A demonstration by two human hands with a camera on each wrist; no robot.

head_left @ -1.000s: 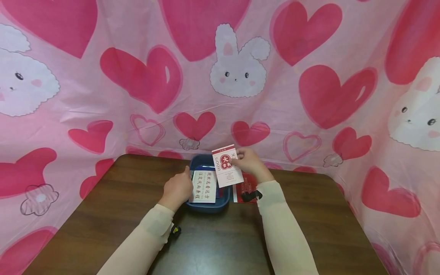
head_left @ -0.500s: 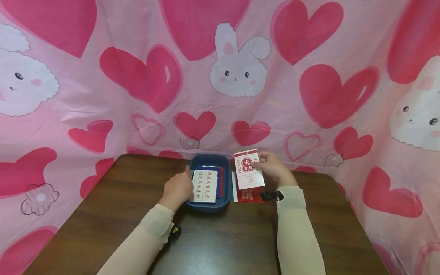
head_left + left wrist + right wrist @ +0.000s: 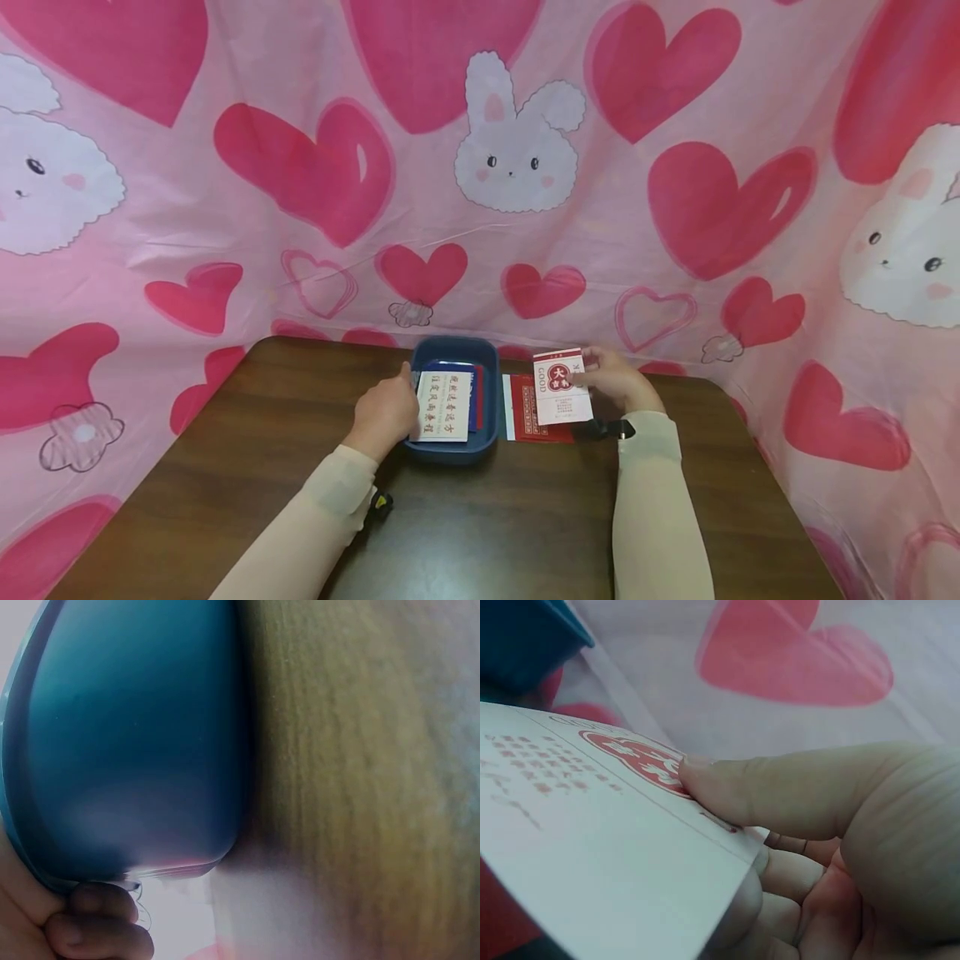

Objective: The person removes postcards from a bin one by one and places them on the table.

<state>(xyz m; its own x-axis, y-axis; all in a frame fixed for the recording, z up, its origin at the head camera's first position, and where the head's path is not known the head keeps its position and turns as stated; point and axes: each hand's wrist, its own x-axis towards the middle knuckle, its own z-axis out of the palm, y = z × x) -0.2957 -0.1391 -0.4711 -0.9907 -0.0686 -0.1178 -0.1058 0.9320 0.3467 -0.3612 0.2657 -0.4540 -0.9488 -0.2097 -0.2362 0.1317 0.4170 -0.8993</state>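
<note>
My right hand (image 3: 618,379) pinches a white card (image 3: 564,408) with red print and the word GOOD, thumb on its printed face in the right wrist view. The card is held over a red card (image 3: 522,408) on the table and hides part of it. My left hand (image 3: 386,415) holds the left rim of a blue plastic basin (image 3: 491,417); curled fingers (image 3: 101,930) show by its rim in the left wrist view. Inside the basin lie a white card with black characters (image 3: 442,408), a blue card (image 3: 472,400) and a red one, partly covered.
The brown wooden table (image 3: 480,533) extends to both sides and toward me. A pink curtain (image 3: 345,283) with hearts and rabbits hangs close behind the basin and along the sides.
My right hand has carried the white card from over the basin to the right and lower, above the red card. The left hand has stayed at the basin.
</note>
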